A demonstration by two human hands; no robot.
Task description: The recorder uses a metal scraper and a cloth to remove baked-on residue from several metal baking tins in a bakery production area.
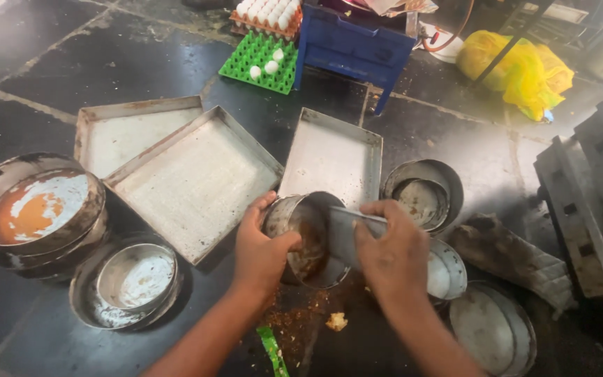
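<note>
My left hand (259, 248) grips the rim of a round metal baking tin (308, 237), tilted on its side with brown residue inside. In my right hand (392, 251) is a flat metal scraper (347, 230), its blade set against the tin's inner wall. Brown crumbs (301, 321) lie on the dark floor just below the tin.
Three square metal trays (197, 181) lie on the floor ahead. Round tins are stacked at left (36, 209), lower left (134, 279) and right (423, 192). Egg trays (263, 59), a blue crate (354, 38) and a yellow bag (518, 66) stand behind. A grey cloth (511, 255) lies at right.
</note>
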